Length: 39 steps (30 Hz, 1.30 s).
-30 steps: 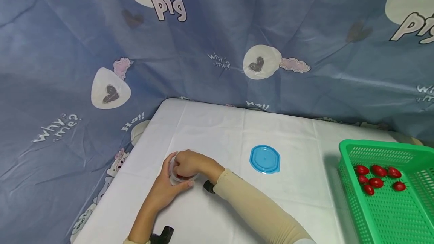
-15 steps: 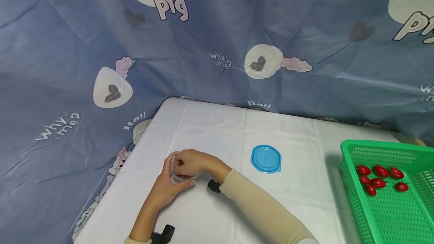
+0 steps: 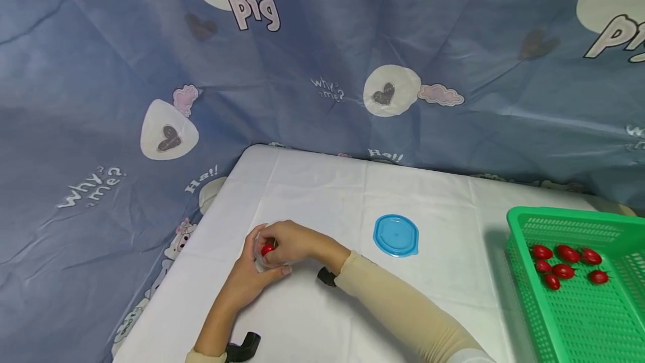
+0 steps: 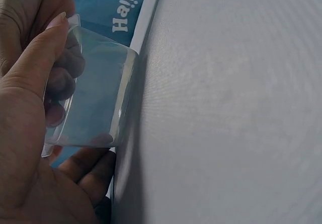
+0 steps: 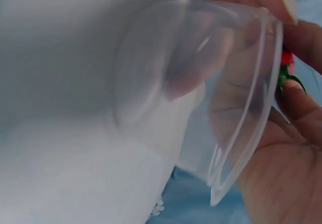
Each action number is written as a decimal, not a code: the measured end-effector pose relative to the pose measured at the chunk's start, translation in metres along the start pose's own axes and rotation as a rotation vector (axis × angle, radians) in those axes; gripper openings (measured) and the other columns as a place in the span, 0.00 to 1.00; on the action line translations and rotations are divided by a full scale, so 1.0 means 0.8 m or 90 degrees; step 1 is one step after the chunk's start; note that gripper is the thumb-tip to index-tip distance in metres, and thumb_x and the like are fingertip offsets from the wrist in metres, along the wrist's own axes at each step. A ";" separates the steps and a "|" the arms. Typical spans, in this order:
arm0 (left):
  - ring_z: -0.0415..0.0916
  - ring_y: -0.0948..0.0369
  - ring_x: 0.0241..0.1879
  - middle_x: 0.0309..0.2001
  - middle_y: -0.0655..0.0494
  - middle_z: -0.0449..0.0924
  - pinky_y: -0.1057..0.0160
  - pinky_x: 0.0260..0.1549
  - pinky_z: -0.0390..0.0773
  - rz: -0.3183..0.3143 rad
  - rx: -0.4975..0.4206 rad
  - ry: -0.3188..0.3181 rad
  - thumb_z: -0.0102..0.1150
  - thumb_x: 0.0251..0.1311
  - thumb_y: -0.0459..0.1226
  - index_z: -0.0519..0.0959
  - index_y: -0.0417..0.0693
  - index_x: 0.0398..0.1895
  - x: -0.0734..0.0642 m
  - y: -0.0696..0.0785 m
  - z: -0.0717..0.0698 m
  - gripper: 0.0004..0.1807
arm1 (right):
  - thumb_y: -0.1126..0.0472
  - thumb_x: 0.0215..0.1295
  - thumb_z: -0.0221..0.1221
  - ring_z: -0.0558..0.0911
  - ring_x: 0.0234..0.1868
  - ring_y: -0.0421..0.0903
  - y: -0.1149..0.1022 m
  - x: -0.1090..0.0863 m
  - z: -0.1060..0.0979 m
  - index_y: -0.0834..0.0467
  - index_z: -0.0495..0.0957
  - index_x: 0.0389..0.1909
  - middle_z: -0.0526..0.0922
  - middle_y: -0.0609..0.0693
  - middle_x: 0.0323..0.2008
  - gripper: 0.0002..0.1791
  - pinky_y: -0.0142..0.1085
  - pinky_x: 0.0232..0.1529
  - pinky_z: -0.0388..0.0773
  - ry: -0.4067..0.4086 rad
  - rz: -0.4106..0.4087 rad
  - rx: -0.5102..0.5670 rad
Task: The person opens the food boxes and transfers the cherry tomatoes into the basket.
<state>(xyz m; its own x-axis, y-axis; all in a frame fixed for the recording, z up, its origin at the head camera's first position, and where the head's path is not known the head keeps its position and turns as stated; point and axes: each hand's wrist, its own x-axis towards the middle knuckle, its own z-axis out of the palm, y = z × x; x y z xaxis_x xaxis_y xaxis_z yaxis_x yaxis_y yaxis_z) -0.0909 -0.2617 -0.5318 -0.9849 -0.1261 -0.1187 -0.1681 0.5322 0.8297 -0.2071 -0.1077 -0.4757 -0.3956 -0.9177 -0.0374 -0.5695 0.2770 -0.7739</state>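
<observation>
A clear plastic tub (image 4: 100, 90) stands on the white cloth, its side wall see-through in both wrist views. My left hand (image 3: 244, 279) grips it, thumb on the near side and fingers round the far side. Over the tub's mouth, my right hand (image 3: 292, 241) pinches a red cherry tomato (image 3: 267, 249). Its green stem end (image 5: 286, 77) shows beside a fingertip in the right wrist view. Right-hand fingers appear through the tub wall in the left wrist view.
A blue lid (image 3: 396, 235) lies flat on the white tablecloth (image 3: 322, 189), right of the hands. At the far right stands a green basket (image 3: 524, 296) with several cherry tomatoes (image 3: 562, 271) inside. A blue printed curtain (image 3: 302, 43) hangs behind the table.
My right hand has risen slightly from inside the tub and turned, bringing the red tomato into sight between its fingers. The left hand keeps its grip on the tub.
</observation>
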 end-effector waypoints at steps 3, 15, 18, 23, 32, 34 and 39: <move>0.61 0.38 0.75 0.76 0.43 0.65 0.28 0.66 0.61 -0.003 0.002 -0.001 0.79 0.52 0.58 0.46 0.68 0.84 -0.001 -0.001 -0.001 0.62 | 0.67 0.64 0.69 0.75 0.31 0.32 0.001 -0.003 -0.001 0.52 0.85 0.39 0.80 0.37 0.30 0.07 0.23 0.33 0.75 0.000 -0.023 -0.025; 0.62 0.35 0.73 0.77 0.38 0.61 0.28 0.63 0.65 -0.016 0.013 0.001 0.80 0.51 0.58 0.46 0.69 0.83 0.001 -0.003 -0.006 0.63 | 0.65 0.67 0.70 0.78 0.37 0.33 0.000 -0.028 -0.036 0.58 0.87 0.51 0.85 0.38 0.40 0.13 0.23 0.40 0.77 0.026 -0.050 -0.031; 0.64 0.36 0.72 0.77 0.36 0.61 0.31 0.61 0.68 -0.017 0.015 0.004 0.80 0.52 0.57 0.47 0.67 0.83 0.000 -0.001 -0.006 0.62 | 0.67 0.66 0.70 0.79 0.36 0.33 -0.003 -0.036 -0.043 0.60 0.87 0.51 0.86 0.39 0.39 0.13 0.24 0.40 0.78 0.015 -0.046 -0.012; 0.67 0.38 0.70 0.76 0.37 0.62 0.36 0.58 0.72 -0.019 0.013 -0.001 0.80 0.52 0.57 0.46 0.68 0.83 -0.001 0.002 -0.005 0.62 | 0.70 0.65 0.69 0.79 0.36 0.33 -0.008 -0.056 -0.053 0.59 0.87 0.50 0.86 0.41 0.38 0.13 0.25 0.42 0.79 -0.014 -0.054 0.005; 0.61 0.37 0.74 0.77 0.45 0.64 0.31 0.63 0.66 -0.013 0.008 -0.001 0.80 0.52 0.56 0.47 0.69 0.83 0.003 0.002 -0.001 0.62 | 0.71 0.65 0.69 0.84 0.43 0.33 -0.011 -0.095 -0.076 0.58 0.87 0.50 0.88 0.45 0.43 0.13 0.27 0.49 0.81 0.006 -0.041 0.025; 0.60 0.36 0.74 0.77 0.44 0.64 0.30 0.63 0.66 -0.013 0.011 0.003 0.81 0.51 0.56 0.48 0.69 0.83 0.004 0.002 0.000 0.62 | 0.71 0.65 0.69 0.85 0.43 0.33 -0.012 -0.105 -0.082 0.57 0.87 0.49 0.88 0.45 0.43 0.13 0.28 0.49 0.82 0.017 -0.032 0.035; 0.60 0.37 0.75 0.76 0.44 0.67 0.30 0.65 0.64 -0.005 0.006 0.010 0.82 0.50 0.54 0.48 0.68 0.83 0.005 0.001 0.001 0.63 | 0.70 0.65 0.70 0.86 0.43 0.33 -0.012 -0.132 -0.097 0.56 0.87 0.49 0.88 0.43 0.42 0.13 0.29 0.48 0.83 0.041 -0.012 0.043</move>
<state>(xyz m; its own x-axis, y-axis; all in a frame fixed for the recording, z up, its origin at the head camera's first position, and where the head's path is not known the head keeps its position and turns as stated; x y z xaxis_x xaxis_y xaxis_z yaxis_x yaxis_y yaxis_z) -0.0948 -0.2613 -0.5321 -0.9827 -0.1442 -0.1165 -0.1767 0.5388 0.8237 -0.2159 0.0084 -0.4157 -0.4320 -0.9017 0.0164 -0.5282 0.2382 -0.8150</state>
